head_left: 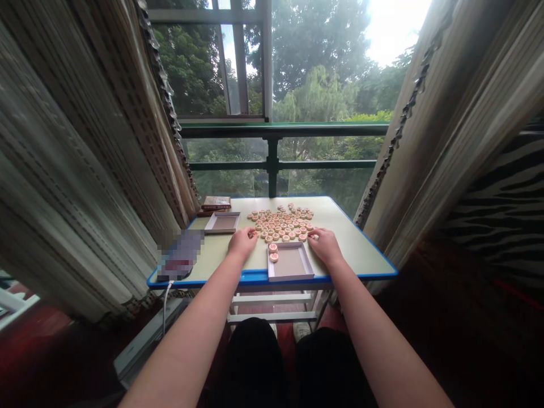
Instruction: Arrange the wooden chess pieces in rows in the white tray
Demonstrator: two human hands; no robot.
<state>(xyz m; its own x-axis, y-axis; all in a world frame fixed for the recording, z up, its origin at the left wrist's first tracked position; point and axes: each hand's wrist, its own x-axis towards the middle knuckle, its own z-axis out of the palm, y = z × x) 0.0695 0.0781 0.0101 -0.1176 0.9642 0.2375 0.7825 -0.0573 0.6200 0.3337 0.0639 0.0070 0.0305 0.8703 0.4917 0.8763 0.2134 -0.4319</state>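
Curtains, two: striped and beaded along the inner edge, one at my left (89, 147), one at my right (450, 136). Window frame (267, 62), grey, trees behind the glass. Railing (323, 131), dark green, crossing beyond the desk (361, 249), which is pale-topped with a blue rim. Dark flat device (183, 255), blurred, at the desk's near left corner, a white cable (164, 311) trailing down from it. Near box tray (293, 269), shallow and open, lilac-grey walls, at the front edge between my forearms. Far box tray (223, 228), similar, beyond my left hand. Stack of flat items (216, 204), boxes or books, just behind that tray.

Hands, two, mine. Left hand (242, 243): fingers bent inward at the left side of the pile, one red-marked piece (254, 234) at the tips. Right hand (324, 245): fingers bent likewise at the pile's near right, another red-marked piece (311, 236) at the tips. Whether either set grasps its piece or merely touches it, I cannot tell.

Xiangqi pieces (285, 222), round, pale wood, many: spread in one crowded pile mid-desk, beyond the near box tray. Two boxed pieces (273, 258), red characters up, lie along that tray's left wall, one behind the other.
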